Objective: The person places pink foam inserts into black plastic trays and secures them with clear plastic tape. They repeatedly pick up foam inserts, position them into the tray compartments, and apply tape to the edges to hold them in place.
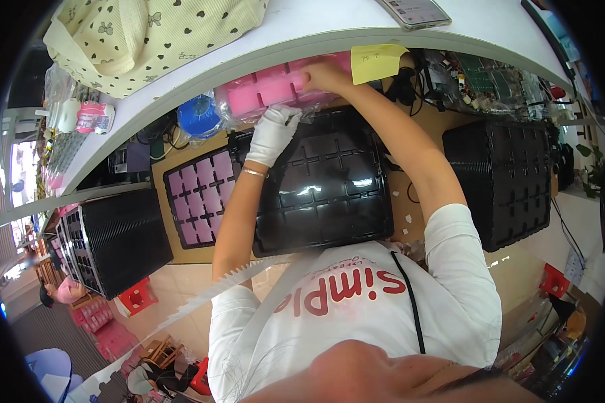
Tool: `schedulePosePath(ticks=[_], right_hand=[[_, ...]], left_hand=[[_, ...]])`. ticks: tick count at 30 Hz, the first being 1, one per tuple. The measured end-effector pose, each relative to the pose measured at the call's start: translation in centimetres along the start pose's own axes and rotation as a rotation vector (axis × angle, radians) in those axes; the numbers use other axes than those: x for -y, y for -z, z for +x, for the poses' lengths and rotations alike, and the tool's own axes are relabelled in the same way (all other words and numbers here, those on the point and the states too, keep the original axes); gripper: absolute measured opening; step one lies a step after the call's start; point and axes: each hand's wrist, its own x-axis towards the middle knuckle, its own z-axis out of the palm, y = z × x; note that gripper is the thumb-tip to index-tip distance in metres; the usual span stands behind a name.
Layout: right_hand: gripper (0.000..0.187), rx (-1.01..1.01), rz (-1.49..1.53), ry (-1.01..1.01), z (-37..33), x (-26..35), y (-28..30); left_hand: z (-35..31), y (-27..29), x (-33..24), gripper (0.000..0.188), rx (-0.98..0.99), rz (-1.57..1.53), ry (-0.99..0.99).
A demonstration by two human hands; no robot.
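Note:
My left hand [274,136], in a white glove, has its fingers curled together at the near edge of a clear plastic bag; what they pinch, if anything, is too small to make out. My bare right hand [326,76] reaches to the far side and grips among the pink blocks [275,86] in that bag, its fingertips partly hidden. Under my forearms lies a glossy black plastic tray [316,195] with molded cross-shaped ridges. Left of it, another black tray [202,196] holds rows of pink blocks in its compartments.
Tall stacks of black trays stand at the left [117,238] and right [501,185]. A white shelf [302,48] curves over the far side, bearing a cloth bag [148,40] and a phone [415,12]. A yellow note [378,62] hangs from its edge. A blue roll [199,117] sits far left.

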Motion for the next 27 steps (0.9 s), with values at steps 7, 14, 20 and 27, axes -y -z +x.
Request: schedulePosePath(ticks=[7, 14, 20, 27], right_hand=[[0.021, -0.128, 0.045, -0.091, 1.6, -0.1, 1.8], [0.021, -0.921, 0.25, 0.3, -4.8, 7.6, 1.1], [0.038, -0.879, 0.028, 0.107, -13.4, 9.8, -0.3], [0.036, -0.565, 1.452, -0.48, -16.9, 3.8, -4.3]], left_hand=[[1.9, -1.3, -2.0, 0.026, -0.005, 0.049, -0.139], [0.7, -1.9, -4.8, 0.089, 0.009, -0.69, 0.44], [-3.2, 1.9, -4.9, 0.109, -0.675, -2.044, 0.608], [-9.0, 5.0, -1.4, 0.045, -0.625, -1.48, 0.839]])
